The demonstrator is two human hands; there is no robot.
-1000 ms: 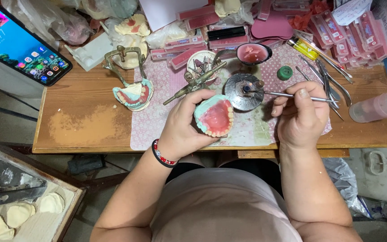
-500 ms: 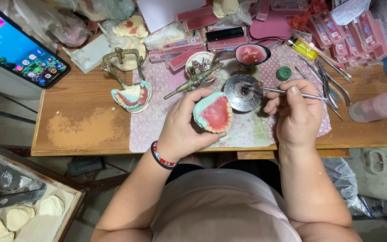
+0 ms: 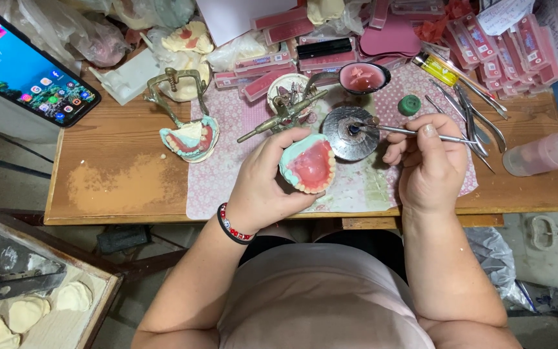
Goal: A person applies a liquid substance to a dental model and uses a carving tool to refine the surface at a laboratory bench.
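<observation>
Left fingers (image 3: 292,143) cupping pink denture model (image 3: 309,165), right fingers (image 3: 403,139) pinching metal tool (image 3: 414,133)

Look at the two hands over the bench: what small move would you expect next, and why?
Probably the right hand carries the metal tool across to the denture model. The tool's tip sits at the round metal burner, and the left hand holds the model tilted up close beside it, its pink wax exposed.
</observation>
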